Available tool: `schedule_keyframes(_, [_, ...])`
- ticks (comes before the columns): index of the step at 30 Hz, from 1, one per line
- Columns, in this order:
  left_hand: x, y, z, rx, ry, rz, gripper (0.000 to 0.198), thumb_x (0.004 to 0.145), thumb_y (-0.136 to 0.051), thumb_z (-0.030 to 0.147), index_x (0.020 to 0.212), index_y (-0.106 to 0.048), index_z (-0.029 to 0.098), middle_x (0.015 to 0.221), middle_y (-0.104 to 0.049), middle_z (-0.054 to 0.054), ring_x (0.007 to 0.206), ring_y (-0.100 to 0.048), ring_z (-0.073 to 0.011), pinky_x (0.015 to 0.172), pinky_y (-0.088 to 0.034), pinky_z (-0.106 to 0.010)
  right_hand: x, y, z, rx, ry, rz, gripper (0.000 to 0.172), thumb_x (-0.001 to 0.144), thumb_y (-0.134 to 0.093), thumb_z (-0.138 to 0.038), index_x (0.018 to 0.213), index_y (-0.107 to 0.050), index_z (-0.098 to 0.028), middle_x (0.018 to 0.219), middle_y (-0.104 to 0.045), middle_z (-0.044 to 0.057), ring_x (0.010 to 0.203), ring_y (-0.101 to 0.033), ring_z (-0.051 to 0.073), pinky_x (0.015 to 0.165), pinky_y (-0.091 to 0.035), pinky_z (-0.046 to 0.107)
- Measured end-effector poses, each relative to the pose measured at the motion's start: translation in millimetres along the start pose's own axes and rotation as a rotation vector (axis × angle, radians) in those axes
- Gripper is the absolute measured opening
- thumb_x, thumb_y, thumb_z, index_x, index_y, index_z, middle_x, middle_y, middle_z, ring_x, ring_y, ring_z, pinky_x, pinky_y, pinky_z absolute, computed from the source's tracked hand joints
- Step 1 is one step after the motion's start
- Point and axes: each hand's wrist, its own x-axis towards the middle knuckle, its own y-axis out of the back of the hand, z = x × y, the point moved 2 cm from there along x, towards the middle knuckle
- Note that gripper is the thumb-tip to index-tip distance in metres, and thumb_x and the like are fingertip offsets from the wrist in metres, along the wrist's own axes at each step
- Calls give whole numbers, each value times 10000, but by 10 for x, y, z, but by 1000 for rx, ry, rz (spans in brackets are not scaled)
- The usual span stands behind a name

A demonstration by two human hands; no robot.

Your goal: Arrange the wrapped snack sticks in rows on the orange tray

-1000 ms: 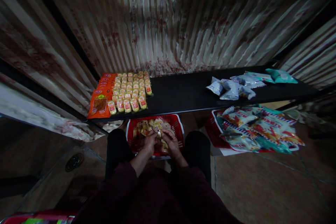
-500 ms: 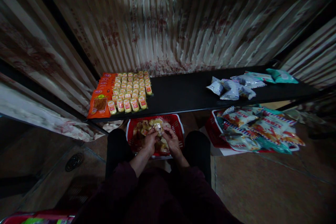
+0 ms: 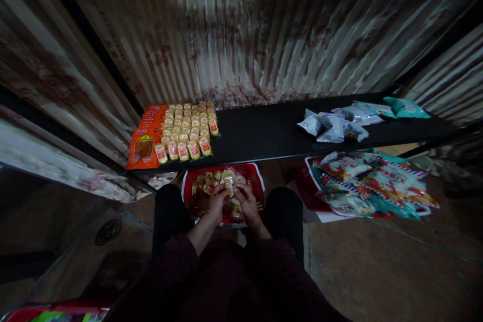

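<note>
Between the fingertips, a small, pale-yellow packet in clear, glossy film [image 3: 228, 179] has been turned since the earlier frame and is now seen narrower and more upright, while both hands have been kept nearly in place. It is held just above the contents of a red plastic basket with a white rim [image 3: 260, 175], set between the knees. By its lower end the packet is pinched narrowly, by the left hand [image 3: 216, 202] on one side and the right hand [image 3: 247, 202] on the other; how firmly cannot be told.

For good handling, the film is best gripped lightly by its edges, so that the soft-looking filling is not crushed and the printed face, if any, can be found and turned outward.

On the long, matt-black shelf [image 3: 260, 133], red-and-white labels are carried by rows of small, yellow, film-wrapped pieces [image 3: 184, 133], but their wording is too small to be read. White lettering in an oval badge and a yellow patch are borne by flat, bright-orange packs [image 3: 145, 136]. On plump, white-and-orange bags with striped edges [image 3: 388, 181], bold red characters are printed; no brand can be made out with certainty.
</note>
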Motion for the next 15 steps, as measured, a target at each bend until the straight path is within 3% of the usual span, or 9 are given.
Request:
schedule_keyframes(11, [9,-10,-6,1,-16,34,312,530,-711,234,823,-616,184,910,-655,-33,761,-598,-136,625,-450,-220,33,28,81,-33,18,2,392,637,-715,-496,916,-654,-226,1003,-677,57,948,-610,232,875,-471,382])
schedule_keyframes(15, [-5,-19,12,36,-33,43,298,557,-704,269,841,-645,199,924,-667,-32,786,-601,-152,621,-440,-228,50,59,71,-106,76,37,368,667,-692,-470,937,-646,-223,994,-663,57,925,-599,221,846,-477,365])
